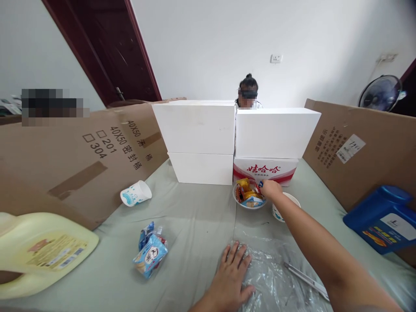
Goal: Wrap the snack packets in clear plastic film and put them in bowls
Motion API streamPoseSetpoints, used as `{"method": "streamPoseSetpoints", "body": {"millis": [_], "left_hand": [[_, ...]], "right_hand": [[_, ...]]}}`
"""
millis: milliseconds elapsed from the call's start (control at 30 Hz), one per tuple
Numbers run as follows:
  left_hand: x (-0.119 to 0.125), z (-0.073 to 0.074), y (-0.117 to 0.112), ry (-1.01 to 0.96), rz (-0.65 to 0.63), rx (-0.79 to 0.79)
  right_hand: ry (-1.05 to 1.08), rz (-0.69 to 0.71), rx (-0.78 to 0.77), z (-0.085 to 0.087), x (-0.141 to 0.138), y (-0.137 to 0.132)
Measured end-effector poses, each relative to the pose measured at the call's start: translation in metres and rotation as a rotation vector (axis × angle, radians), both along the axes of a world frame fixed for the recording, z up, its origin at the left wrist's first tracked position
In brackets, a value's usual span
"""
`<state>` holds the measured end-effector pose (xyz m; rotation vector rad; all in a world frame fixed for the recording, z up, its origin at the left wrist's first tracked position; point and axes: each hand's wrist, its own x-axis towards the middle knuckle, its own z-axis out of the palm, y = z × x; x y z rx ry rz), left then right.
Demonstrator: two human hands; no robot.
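My left hand point(230, 277) lies flat with fingers spread, partly on a clear plastic bag point(269, 281). My right hand point(272, 190) reaches forward to the right rim of a clear bowl point(234, 198). Its fingers are closed on a small wrapped snack point(261, 184), of which only a dark blue bit shows. Several wrapped snacks point(248, 194) in yellow, red and blue fill the bowl. Just behind my right forearm stands a white paper tub point(292, 199), partly hidden by the arm. Beside that forearm, a silver tool point(307, 279), perhaps a utility knife, rests on the plastic.
Blue snack packets point(151, 253) and a tipped paper cup point(135, 193) lie left. A yellow jug point(48, 255) and blue bottle point(386, 219) flank the table. White boxes point(201, 130) and a red-white carton point(265, 170) stand ahead; cardboard walls point(81, 164) line the sides. A person point(248, 93) is behind.
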<state>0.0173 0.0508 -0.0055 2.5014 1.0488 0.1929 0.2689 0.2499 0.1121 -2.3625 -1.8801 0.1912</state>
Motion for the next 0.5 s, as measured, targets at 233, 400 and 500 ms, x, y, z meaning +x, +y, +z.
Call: {"method": "streamPoseSetpoints", "body": {"millis": [233, 400, 500], "left_hand": [[0.000, -0.002, 0.002, 0.001, -0.006, -0.003], [0.000, 0.001, 0.000, -0.012, 0.002, 0.008], [0.002, 0.004, -0.001, -0.010, 0.018, 0.038]], "right_hand": [[0.051, 0.071, 0.107, -0.015, -0.002, -0.007], [0.127, 0.138, 0.301, -0.004, -0.004, -0.027], [0.198, 0.323, 0.349, -0.007, -0.017, -0.069]]}}
